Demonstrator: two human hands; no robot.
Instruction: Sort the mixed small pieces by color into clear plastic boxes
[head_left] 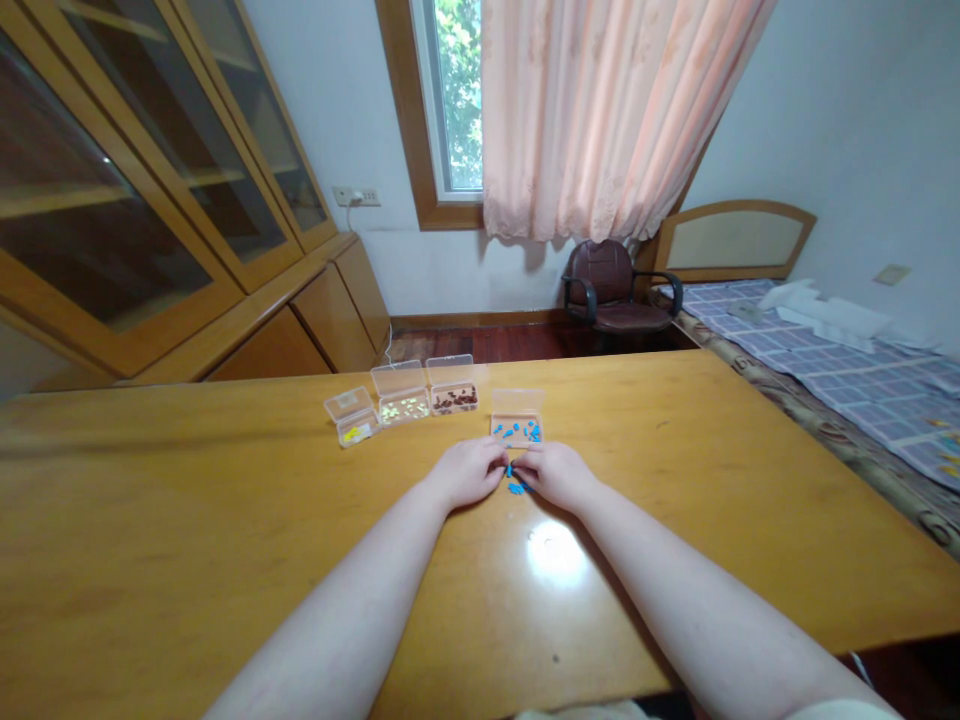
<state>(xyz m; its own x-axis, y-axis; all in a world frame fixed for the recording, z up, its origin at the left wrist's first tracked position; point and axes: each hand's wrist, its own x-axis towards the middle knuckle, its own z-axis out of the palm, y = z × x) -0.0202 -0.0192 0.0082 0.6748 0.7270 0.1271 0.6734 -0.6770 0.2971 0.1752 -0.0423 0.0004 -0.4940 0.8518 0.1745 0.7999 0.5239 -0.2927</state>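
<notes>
My left hand [471, 472] and my right hand [556, 474] meet over the table, fingertips drawn together in a pinch. Between them is a small blue piece [510, 470], too small to name more exactly; the fingers of both hands close on it from either side. Just below, a little cluster of blue pieces [517, 489] lies on the wood, partly beside my right fingers. Right behind the hands stands an open clear plastic box [493, 430] with several more blue pieces in it, its lid tilted back.
To the left are three more open clear boxes: one with dark brown bits [454, 400], one with pale yellow bits [405, 408], one with a yellow item [357, 433]. They stand on a wooden table [225, 540]. Beyond it are a chair [611, 285] and a bed [825, 330].
</notes>
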